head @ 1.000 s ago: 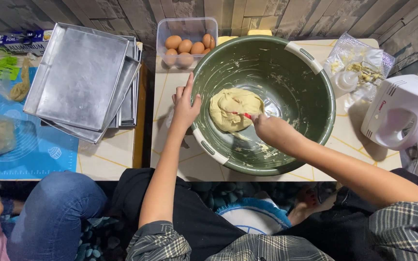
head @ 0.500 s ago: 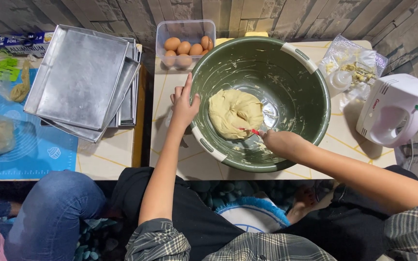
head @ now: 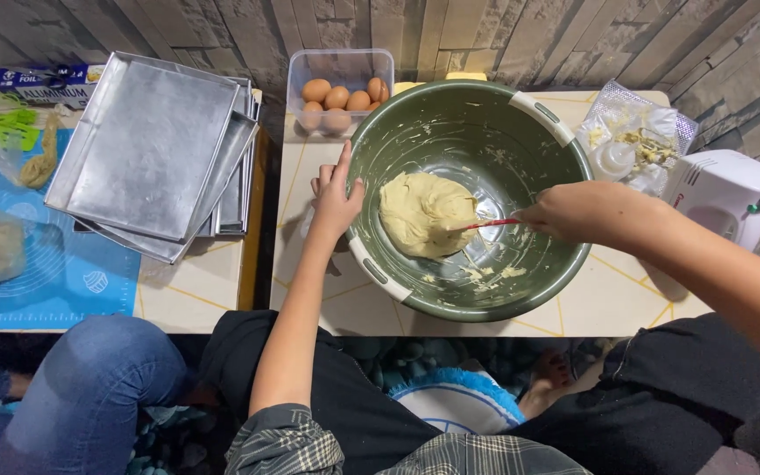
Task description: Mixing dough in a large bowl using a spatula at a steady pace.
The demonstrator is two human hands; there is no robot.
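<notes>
Right fingers [head: 545, 214]: closed round the spatula [head: 488, 224] handle.
Spatula: held level, long axis left-right, tip pointed left into the dough [head: 426, 213].
Left fingers [head: 342, 167]: spread on the bowl [head: 565, 255] rim.
Bowl: set on the table [head: 310, 290].

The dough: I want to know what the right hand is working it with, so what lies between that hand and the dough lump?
In the head view, a red-handled spatula spans from the right hand to the dough.

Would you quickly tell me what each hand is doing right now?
Left hand: open, resting on the green bowl rim.
Right hand: closed on the red-handled spatula, its tip at the dough.
</notes>
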